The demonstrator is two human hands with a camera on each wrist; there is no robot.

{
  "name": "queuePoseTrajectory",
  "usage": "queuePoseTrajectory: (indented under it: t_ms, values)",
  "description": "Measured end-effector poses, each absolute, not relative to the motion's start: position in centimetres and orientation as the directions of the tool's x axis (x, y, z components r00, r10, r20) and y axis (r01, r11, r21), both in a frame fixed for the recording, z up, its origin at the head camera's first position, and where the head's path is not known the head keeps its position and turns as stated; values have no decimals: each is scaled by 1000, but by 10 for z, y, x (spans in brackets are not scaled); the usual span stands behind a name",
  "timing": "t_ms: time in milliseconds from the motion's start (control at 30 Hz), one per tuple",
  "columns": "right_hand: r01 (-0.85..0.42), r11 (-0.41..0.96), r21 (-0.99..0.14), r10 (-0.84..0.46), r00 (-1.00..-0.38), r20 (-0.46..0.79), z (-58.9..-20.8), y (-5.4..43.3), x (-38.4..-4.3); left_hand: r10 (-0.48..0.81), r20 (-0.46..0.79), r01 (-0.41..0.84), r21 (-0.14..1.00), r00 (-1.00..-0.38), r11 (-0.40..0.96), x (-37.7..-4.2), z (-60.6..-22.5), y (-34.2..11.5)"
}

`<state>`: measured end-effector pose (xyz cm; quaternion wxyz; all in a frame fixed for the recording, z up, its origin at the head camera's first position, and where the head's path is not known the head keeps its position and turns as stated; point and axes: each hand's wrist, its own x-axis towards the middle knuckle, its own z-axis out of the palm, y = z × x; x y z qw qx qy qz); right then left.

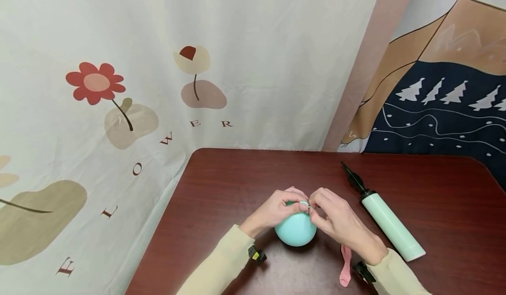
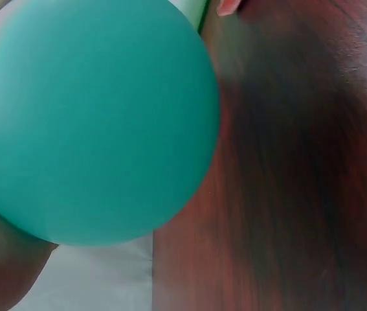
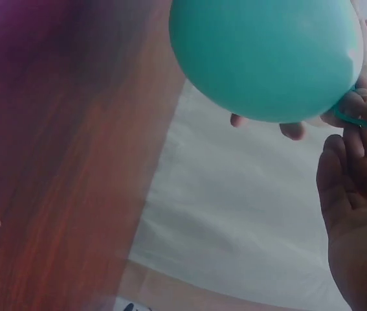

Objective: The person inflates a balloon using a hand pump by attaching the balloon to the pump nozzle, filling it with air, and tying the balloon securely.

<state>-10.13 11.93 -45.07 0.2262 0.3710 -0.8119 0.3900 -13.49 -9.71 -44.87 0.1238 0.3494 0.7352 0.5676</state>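
Note:
A round, inflated teal balloon point(image 1: 296, 230) is held just above the table, its neck at the top between both hands. My left hand point(image 1: 281, 207) pinches the neck with thumb and fingers. From the other side, my right hand point(image 1: 336, 214) pinches the end of the neck. In the left wrist view the balloon point(image 2: 105, 123) fills much of the picture and hides most of the fingers. The right wrist view has the balloon point(image 3: 267, 58) above, with a stretched strip of its neck point(image 3: 348, 118) between the fingertips of both hands.
Beneath my right forearm lies a flat pink balloon point(image 1: 345, 266) on the brown table point(image 1: 237, 176). A pale green hand pump point(image 1: 391, 224) with a black nozzle lies to the right. Printed curtains point(image 1: 276, 66) hang behind the table's far edge.

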Motion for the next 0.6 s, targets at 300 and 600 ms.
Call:
queuePoseTrajectory:
  t_ms: [300,600]
  values:
    - [-797,472,-378,-360,-565,742,-449,114,-103,451,162,188,982,-878,13,-126,-453,-84]
    - [-805,486,-340,-392,-548,739,-444,113,-105,370,121,88,991,-921,-103,-124,-456,-80]
